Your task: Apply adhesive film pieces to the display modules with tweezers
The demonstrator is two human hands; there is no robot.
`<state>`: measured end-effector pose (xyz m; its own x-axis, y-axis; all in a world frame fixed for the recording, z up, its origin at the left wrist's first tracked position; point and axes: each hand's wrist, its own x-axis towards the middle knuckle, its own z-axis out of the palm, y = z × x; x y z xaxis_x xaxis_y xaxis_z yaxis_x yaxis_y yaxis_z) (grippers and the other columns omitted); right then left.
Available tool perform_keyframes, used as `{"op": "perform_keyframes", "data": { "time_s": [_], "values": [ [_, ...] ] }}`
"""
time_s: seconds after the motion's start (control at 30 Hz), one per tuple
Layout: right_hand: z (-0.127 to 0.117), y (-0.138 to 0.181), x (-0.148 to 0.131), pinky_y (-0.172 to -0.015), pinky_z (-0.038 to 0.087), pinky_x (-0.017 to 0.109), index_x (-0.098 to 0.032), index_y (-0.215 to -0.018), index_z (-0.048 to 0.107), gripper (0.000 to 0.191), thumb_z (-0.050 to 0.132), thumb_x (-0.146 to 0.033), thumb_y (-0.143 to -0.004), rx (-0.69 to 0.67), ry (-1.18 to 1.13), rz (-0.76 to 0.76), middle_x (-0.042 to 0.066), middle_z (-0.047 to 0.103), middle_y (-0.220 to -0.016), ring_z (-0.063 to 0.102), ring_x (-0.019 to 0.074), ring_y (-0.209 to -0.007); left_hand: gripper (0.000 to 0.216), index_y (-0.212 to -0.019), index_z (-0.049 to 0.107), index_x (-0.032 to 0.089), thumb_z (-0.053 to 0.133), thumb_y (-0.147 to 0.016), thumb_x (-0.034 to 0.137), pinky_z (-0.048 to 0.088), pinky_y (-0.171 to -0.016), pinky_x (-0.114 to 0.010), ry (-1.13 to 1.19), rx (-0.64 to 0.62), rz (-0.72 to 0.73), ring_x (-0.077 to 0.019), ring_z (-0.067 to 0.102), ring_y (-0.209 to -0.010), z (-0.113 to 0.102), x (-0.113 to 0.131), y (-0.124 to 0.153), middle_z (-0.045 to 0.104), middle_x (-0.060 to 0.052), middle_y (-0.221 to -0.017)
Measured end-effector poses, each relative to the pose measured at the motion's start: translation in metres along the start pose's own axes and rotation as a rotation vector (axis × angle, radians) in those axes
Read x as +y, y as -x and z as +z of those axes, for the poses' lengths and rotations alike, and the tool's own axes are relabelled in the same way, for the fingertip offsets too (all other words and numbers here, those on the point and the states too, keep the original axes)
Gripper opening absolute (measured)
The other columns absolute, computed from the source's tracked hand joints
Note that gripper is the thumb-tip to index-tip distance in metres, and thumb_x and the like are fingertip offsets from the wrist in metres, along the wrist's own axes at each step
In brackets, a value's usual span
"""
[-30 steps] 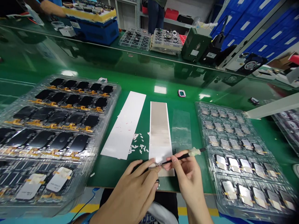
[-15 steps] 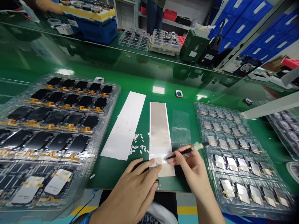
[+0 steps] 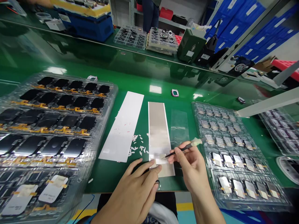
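My right hand (image 3: 192, 163) holds black tweezers (image 3: 178, 151) whose rear end is wrapped in pale tape. At their tip is a small pale square (image 3: 163, 156), over the lower part of a long grey-beige strip sheet (image 3: 160, 124) with white edges. My left hand (image 3: 137, 186) lies at the sheet's lower left, fingertips on or just above it. Its fingers curl over something dark-edged, mostly hidden under them. Another small pale piece (image 3: 153, 164) shows beside the left fingertips.
A white sheet (image 3: 123, 124) and scattered white scraps (image 3: 140, 147) lie left of the strip; a clear film (image 3: 179, 124) lies right. Trays of screens (image 3: 109, 102) and of silver-backed parts (image 3: 195, 121) flank them. Behind stands a shelf with boxes; a person is beyond.
The small pale square has moved up the sheet and tilted at the tweezers' tip. My right hand has shifted slightly; the left hand stays nearly still. The camera view has shifted a little.
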<state>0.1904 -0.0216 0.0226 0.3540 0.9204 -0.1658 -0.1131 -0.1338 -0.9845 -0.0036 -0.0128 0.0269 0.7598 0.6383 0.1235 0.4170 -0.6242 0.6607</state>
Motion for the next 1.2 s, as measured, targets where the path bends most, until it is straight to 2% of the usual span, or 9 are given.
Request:
{"op": "perform_keyframes", "data": {
  "time_s": [0.07, 0.13, 0.2, 0.3, 0.4, 0.5, 0.63, 0.83, 1.2],
  "values": [
    [0.001, 0.003, -0.001, -0.060, 0.056, 0.026, -0.022, -0.092, 0.052, 0.026, 0.072, -0.037, -0.085, 0.066, -0.039, -0.078, 0.001, 0.069, -0.077, 0.067, 0.0134, -0.058, 0.033, -0.129, 0.053, 0.023, 0.042, -0.098, 0.015, 0.044, -0.102, -0.042, 0.100, 0.038, -0.057, -0.0248, 0.058, -0.120, 0.001, -0.002, 0.001, 0.068, -0.005, -0.121],
    [0.007, 0.009, 0.001, -0.059, 0.056, 0.025, -0.023, -0.094, 0.053, 0.019, 0.069, -0.032, -0.088, 0.119, -0.114, -0.166, -0.001, 0.068, -0.079, 0.066, 0.0117, -0.057, 0.024, -0.120, 0.053, 0.024, 0.040, -0.101, 0.019, 0.048, -0.093, -0.036, 0.299, 0.125, -0.180, -0.0217, 0.061, -0.110, 0.002, -0.004, 0.001, 0.068, -0.005, -0.115],
    [0.017, 0.017, 0.007, -0.056, 0.055, 0.024, -0.024, -0.094, 0.053, 0.013, 0.065, -0.027, -0.091, 0.143, -0.178, -0.237, -0.002, 0.065, -0.080, 0.065, 0.0108, -0.057, 0.017, -0.116, 0.049, 0.025, 0.037, -0.105, 0.027, 0.051, -0.081, -0.029, 0.561, 0.225, -0.322, -0.0171, 0.065, -0.091, 0.005, -0.006, 0.001, 0.067, -0.003, -0.100],
    [0.035, 0.029, 0.018, -0.054, 0.054, 0.024, -0.025, -0.095, 0.051, 0.008, 0.059, -0.025, -0.094, 0.108, -0.218, -0.268, -0.001, 0.062, -0.083, 0.065, 0.0111, -0.059, 0.016, -0.112, 0.043, 0.026, 0.034, -0.106, 0.038, 0.047, -0.066, -0.023, 0.889, 0.307, -0.456, -0.0124, 0.056, -0.067, 0.008, -0.005, -0.003, 0.057, 0.003, -0.076],
    [0.050, 0.036, 0.024, -0.052, 0.054, 0.024, -0.026, -0.095, 0.048, 0.008, 0.056, -0.026, -0.096, 0.097, -0.243, -0.271, -0.001, 0.060, -0.083, 0.066, 0.0121, -0.061, 0.021, -0.107, 0.043, 0.026, 0.034, -0.105, 0.044, 0.042, -0.061, -0.020, 1.073, 0.340, -0.479, -0.0097, 0.046, -0.062, 0.010, -0.002, -0.010, 0.047, 0.005, -0.072],
    [0.056, 0.035, 0.024, -0.051, 0.054, 0.022, -0.026, -0.093, 0.048, 0.009, 0.057, -0.026, -0.096, 0.105, -0.232, -0.302, -0.002, 0.060, -0.081, 0.067, 0.0124, -0.063, 0.023, -0.105, 0.044, 0.025, 0.039, -0.103, 0.048, 0.041, -0.060, -0.019, 1.205, 0.342, -0.446, -0.0096, 0.047, -0.067, 0.012, 0.001, -0.015, 0.047, 0.004, -0.076],
    [0.056, 0.031, 0.023, -0.050, 0.053, 0.021, -0.025, -0.092, 0.047, 0.010, 0.056, -0.026, -0.096, 0.073, -0.232, -0.280, -0.002, 0.061, -0.081, 0.066, 0.0114, -0.060, 0.019, -0.102, 0.044, 0.025, 0.043, -0.103, 0.044, 0.041, -0.059, -0.017, 1.283, 0.360, -0.448, -0.0105, 0.054, -0.076, 0.014, 0.002, -0.017, 0.047, 0.003, -0.081],
    [0.054, 0.032, 0.024, -0.051, 0.052, 0.018, -0.025, -0.093, 0.049, 0.008, 0.055, -0.022, -0.097, 0.045, -0.315, -0.273, -0.004, 0.063, -0.083, 0.065, 0.0079, -0.057, 0.015, -0.100, 0.044, 0.024, 0.041, -0.103, 0.039, 0.044, -0.062, -0.018, 1.289, 0.350, -0.479, -0.0105, 0.055, -0.077, 0.012, 0.002, -0.017, 0.047, 0.003, -0.081],
    [0.055, 0.032, 0.026, -0.051, 0.052, 0.018, -0.026, -0.094, 0.049, 0.007, 0.054, -0.022, -0.098, 0.037, -0.325, -0.258, -0.004, 0.064, -0.085, 0.066, 0.0076, -0.057, 0.018, -0.101, 0.045, 0.024, 0.041, -0.103, 0.041, 0.039, -0.057, -0.017, 1.283, 0.351, -0.459, -0.0100, 0.054, -0.076, 0.013, 0.002, -0.018, 0.047, 0.003, -0.082]
  ]
}}
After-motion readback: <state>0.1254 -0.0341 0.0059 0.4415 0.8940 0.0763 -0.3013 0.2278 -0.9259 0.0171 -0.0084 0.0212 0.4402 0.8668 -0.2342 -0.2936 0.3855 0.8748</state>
